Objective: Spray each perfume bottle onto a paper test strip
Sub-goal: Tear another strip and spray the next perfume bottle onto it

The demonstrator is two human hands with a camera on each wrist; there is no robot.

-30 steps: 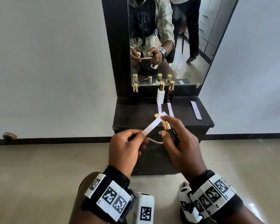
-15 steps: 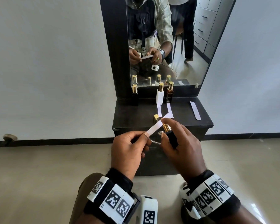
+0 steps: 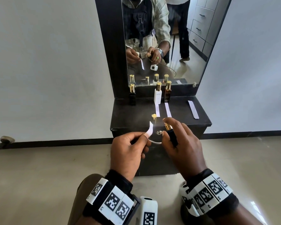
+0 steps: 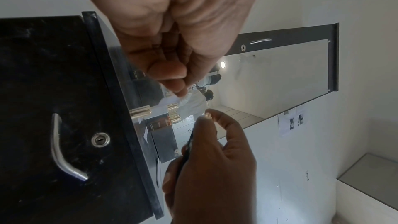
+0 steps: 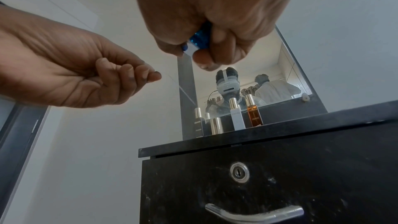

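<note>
Head view: right hand (image 3: 183, 146) wraps a dark bottle (image 3: 172, 137), fingers curled round the body, index finger (image 3: 173, 121) arched over the gold sprayer (image 3: 167, 127). Can't tell whether the fingertip is pressing the pump or only resting on it. Left hand (image 3: 128, 151) pinches the near end of a paper test strip (image 3: 149, 129) between thumb and index, other fingers curled under. Strip's free end sticks up and curls away from the pinch, just beside the nozzle on its left, not touching.

Right wrist view: bottle base (image 5: 199, 40) shows blue between the curled fingers; grip looks firm.

Beyond the fingertips on the dresser top (image 3: 131, 117): loose gold cap (image 3: 154, 116) standing just past the strip tip, white bottle (image 3: 158, 95) and amber bottle (image 3: 167, 94) each with a strip lying in front, black bottle (image 3: 132, 95) further left, one spare strip (image 3: 193, 109) off right.

Step in hand, my read: spraying the dark bottle onto the held strip. To do it well:
- Nozzle opening isn't resolvable here. Check that it faces the strip, not the mirror (image 3: 161, 38).
- Aim at the free end, away from the pinching fingers, so the left fingertips stay dry.
- Strip is limp and curled. A blast may push it off, so keep the pinch firm and leave a small gap.
- One short, full press.
- Keep the bottle near upright so the pump draws.

Risk: overspray landing on the two strips lying past the fingers would mix scents.
</note>
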